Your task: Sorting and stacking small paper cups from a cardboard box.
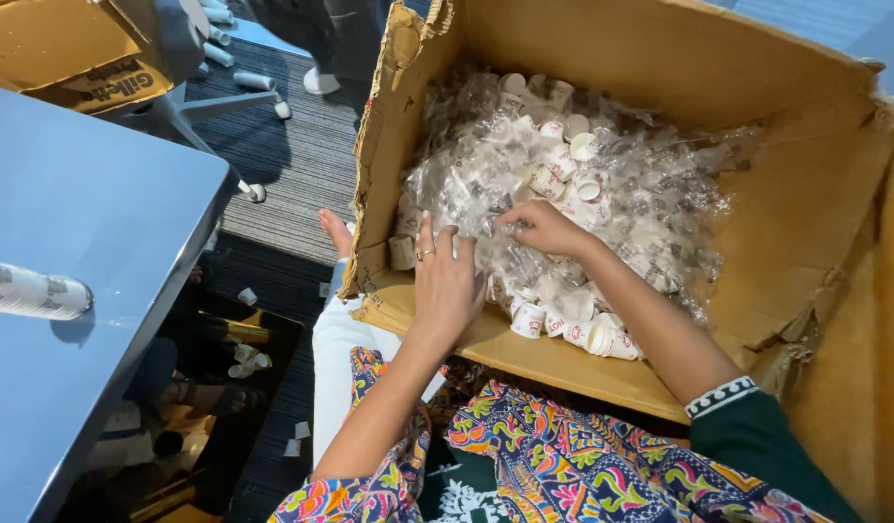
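Both hands are seen plunged into the large cardboard box (pixel 815 194), which is tipped on its side so that its open mouth is turned toward the person and its contents can be reached without lifting. Inside the box, a heap of clear plastic wrapping (pixel 650 184) is piled against the back wall, and many small white paper cups (pixel 563 160) are scattered through it. The left hand (pixel 445 281) is laid flat near the box's front lip, fingers spread and grip released, pressing the film down as if to hold it steady; a ring is worn on one finger. The right hand (pixel 542 228), just deeper into the box, is curled with its fingertips pinched on a fold of the plastic wrapping, apparently so that it can be tugged apart. More loose cups (pixel 587 329) are gathered on the box's lower flap, just in front of the hands. To the left of the box, a blue bench (pixel 98 213) is seen, with a sleeve of stacked cups (pixel 30 291) lying on its side. Beyond the box's left wall, grey carpet (pixel 302 155) is visible.
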